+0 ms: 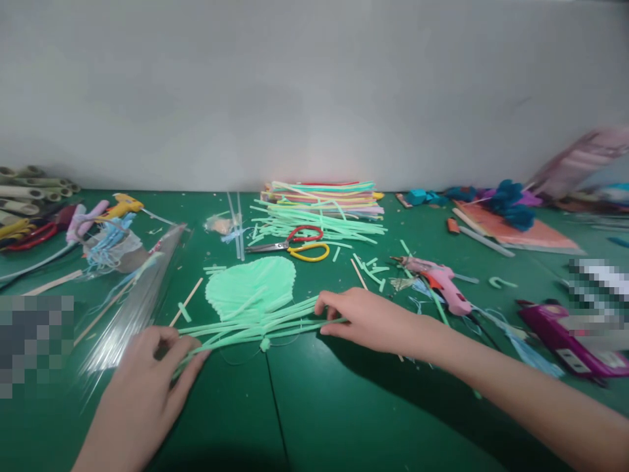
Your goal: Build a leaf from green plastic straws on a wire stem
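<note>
Between my hands stretches a bundle of light green pipe cleaners (pixel 230 333), gathered near its middle, where a small green ball (pixel 265 344) sits. My left hand (pixel 152 370) pinches the left ends of the bundle between thumb and fingers. At the other side my right hand (pixel 356 314) grips the right ends, thumb below and fingers above. Just behind the bundle lies a flat light green heart-like piece (pixel 250 285) made of pipe cleaners laid side by side. Beyond it rest scissors (pixel 289 246) with one red and one yellow handle loop, blades pointing left.
At the back stand piles of green pipe cleaners (pixel 314 223) and multicoloured ones (pixel 324 193). A pink glue gun (pixel 445 285) lies to the right, with a magenta tool (pixel 565 337) past it. Clear plastic wrap (pixel 132 314) and a yellow glue gun (pixel 122 206) are on the left.
</note>
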Demonstrator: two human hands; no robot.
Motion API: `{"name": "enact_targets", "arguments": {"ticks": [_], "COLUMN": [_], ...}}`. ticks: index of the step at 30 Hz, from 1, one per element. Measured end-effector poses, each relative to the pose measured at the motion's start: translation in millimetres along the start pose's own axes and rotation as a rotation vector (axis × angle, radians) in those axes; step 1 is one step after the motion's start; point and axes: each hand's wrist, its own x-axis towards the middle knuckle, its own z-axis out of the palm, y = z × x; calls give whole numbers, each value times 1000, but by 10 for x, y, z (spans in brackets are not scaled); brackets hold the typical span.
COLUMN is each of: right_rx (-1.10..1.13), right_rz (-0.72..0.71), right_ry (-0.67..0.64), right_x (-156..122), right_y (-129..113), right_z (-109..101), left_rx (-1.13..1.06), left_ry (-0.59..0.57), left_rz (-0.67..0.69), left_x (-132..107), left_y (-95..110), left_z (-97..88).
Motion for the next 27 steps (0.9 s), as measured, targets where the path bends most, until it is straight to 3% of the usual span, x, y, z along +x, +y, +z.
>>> {"name": "enact_targets", "arguments": {"ticks": [6, 10, 13, 17, 23, 27], "right_rx": [339, 517, 605, 735, 1159, 1123], "right_rz": [14, -5, 3, 10, -47, -87], "right_ry": [-127, -180, -194, -270, -406, -254], "right_x": [-147, -88, -10, 8, -66, -28], "right_y": [20, -23, -18, 51, 232, 225], "right_z": [-197, -201, -177, -221, -281, -184], "left_rx": [-253, -374, -308, -193, -16, 91], "left_ry": [-42, -156, -175, -176, -143, -178], "left_rz": [46, -78, -147, -38, 40, 91], "left_x": [64, 132, 138, 63, -30, -15], "left_y": [12, 83, 65, -46, -55, 36], "left_z": [-87, -67, -36, 0, -13, -93]}}
